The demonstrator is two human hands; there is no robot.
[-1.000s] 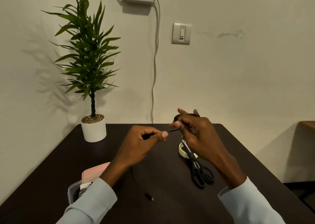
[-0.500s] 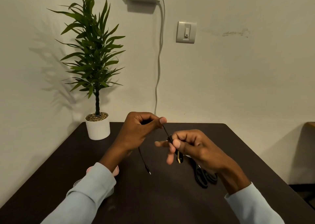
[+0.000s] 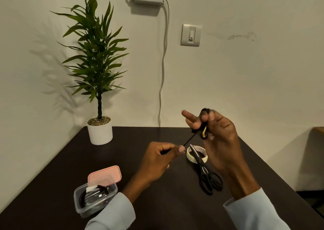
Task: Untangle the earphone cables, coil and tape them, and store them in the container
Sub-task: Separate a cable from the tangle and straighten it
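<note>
Above the dark table [image 3: 157,203], you've got the black earphone cable [image 3: 189,140] stretched taut between your hands. Your right hand [image 3: 219,135] is raised, fingers curled around a coiled bunch with a gold-tipped earbud [image 3: 203,133] poking out, index finger sticking straight. Your left hand [image 3: 157,158] sits lower, thumb and fingers pinched tight on the cable. On the table: one roll of tape [image 3: 190,155], one pair of black scissors [image 3: 206,172] lying across it, one clear container [image 3: 93,199] with cables inside, one pink lid [image 3: 105,176] behind it, one potted plant [image 3: 98,82] by the cream wall [image 3: 263,80].
</note>
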